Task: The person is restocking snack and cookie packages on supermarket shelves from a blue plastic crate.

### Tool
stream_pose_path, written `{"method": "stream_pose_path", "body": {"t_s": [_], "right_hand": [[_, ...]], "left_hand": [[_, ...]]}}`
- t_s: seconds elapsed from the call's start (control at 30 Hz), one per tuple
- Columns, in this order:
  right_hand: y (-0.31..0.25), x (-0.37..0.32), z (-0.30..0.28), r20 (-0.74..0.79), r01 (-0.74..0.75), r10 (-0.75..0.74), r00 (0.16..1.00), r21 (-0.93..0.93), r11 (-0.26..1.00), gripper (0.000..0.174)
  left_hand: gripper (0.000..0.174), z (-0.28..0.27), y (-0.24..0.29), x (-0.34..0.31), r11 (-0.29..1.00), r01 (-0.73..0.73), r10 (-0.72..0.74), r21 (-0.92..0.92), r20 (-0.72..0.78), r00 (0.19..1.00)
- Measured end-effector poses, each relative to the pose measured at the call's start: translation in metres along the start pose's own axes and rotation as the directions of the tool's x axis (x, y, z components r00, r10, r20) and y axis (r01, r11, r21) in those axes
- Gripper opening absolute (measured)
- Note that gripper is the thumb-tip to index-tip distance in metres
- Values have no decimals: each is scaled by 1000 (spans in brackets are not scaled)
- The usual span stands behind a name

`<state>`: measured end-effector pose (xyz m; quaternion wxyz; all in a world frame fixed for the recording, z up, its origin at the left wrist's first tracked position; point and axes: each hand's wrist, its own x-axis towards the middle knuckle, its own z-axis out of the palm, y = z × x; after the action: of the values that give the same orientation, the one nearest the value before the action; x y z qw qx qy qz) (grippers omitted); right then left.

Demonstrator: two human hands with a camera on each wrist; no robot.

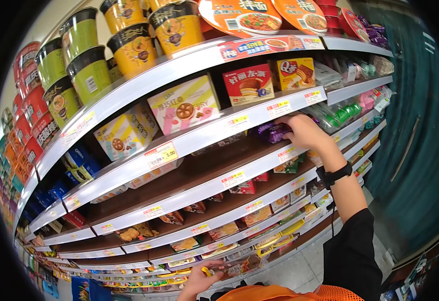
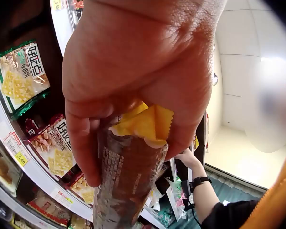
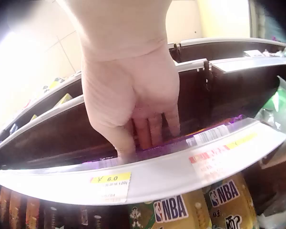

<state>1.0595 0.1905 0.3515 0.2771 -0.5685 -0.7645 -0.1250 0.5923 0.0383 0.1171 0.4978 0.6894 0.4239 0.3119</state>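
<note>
My left hand holds a long clear-wrapped brown package with a yellow end, low in front of the shelves. In the left wrist view the fingers and thumb of that hand curl round the top of the brown package. My right hand reaches into a middle shelf at purple packages. The right wrist view shows this hand with its fingers pointing down behind the shelf edge, on the purple packaging; the fingertips are hidden, and a grip cannot be made out.
Boxed cakes stand on the shelf above, left of my right hand, with noodle cups higher up. White shelf edges with price tags run across. Green-topped packages lie to the right, near a teal curtain.
</note>
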Motion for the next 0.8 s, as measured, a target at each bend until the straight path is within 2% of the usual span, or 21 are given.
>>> {"method": "stream_pose_path", "body": {"t_s": [0.03,0.1,0.17,0.23,0.3,0.33,0.37,0.4,0.47,0.5,0.53,0.57,0.6,0.63,0.67,0.7,0.73,0.77,0.8], "right_hand": [[0,1,-1,8,10,-10,1000,3,1000,47],[0,2,-1,37,-20,21,999,-52,998,47],[7,-4,0,64,13,-7,998,-99,995,51],[4,-21,-2,-77,30,-49,996,-235,972,51],[-1,-32,6,-223,71,-125,967,-236,969,48],[-6,-37,7,-321,173,-228,919,-190,966,42],[-16,-39,6,-314,200,-230,921,-124,972,43],[-16,-47,11,-393,247,-272,878,-115,962,47],[-24,-68,10,-428,289,-315,847,-127,949,52],[-21,-77,15,-456,340,-367,811,-145,929,52],[-20,-88,15,-474,355,-410,779,-204,912,54],[-23,-105,10,-516,383,-432,740,-204,901,52],[-18,-123,10,-540,377,-458,706,-261,889,47],[-20,-142,13,-560,335,-460,689,-317,887,43],[-34,-150,17,-580,389,-493,649,-304,870,46],[-56,-155,26,-597,438,-510,619,-277,855,43],[-78,-159,38,-626,501,-488,608,-175,848,42],[-80,-172,55,-609,493,-410,679,-35,869,40],[-106,-165,65,-599,601,-428,677,113,791,42]], "left_hand": [[36,2,-2,-3,999,25,-25,34,11,1000],[37,6,-1,-7,997,51,-51,-50,-2,999],[37,6,0,-7,1000,5,-5,-16,2,1000],[37,5,1,-7,997,41,-41,-59,-3,999],[38,11,-4,-21,995,72,-73,-65,-13,997],[38,14,-16,-25,995,66,-69,-79,-33,997],[38,19,-18,-35,991,85,-94,-99,-87,992],[39,23,-14,-41,990,95,-104,-108,-75,992],[39,27,-15,-53,989,70,-78,-131,-55,995],[39,31,-24,-57,984,91,-110,-153,-123,986],[38,38,-33,-60,989,82,-93,-119,-94,991],[38,40,-37,-58,995,65,-68,-73,-35,997],[38,45,-36,-57,993,82,-88,-81,-76,993],[37,48,-34,-57,993,80,-84,-87,-46,995],[35,51,-37,-67,991,85,-89,-103,-34,995],[35,51,-45,-81,987,108,-120,-122,-92,988],[34,49,-55,-96,986,102,-120,-134,-138,983],[32,44,-68,-102,988,74,-97,-135,-167,981],[34,39,-79,-110,991,72,-95,-114,-207,974]]}}
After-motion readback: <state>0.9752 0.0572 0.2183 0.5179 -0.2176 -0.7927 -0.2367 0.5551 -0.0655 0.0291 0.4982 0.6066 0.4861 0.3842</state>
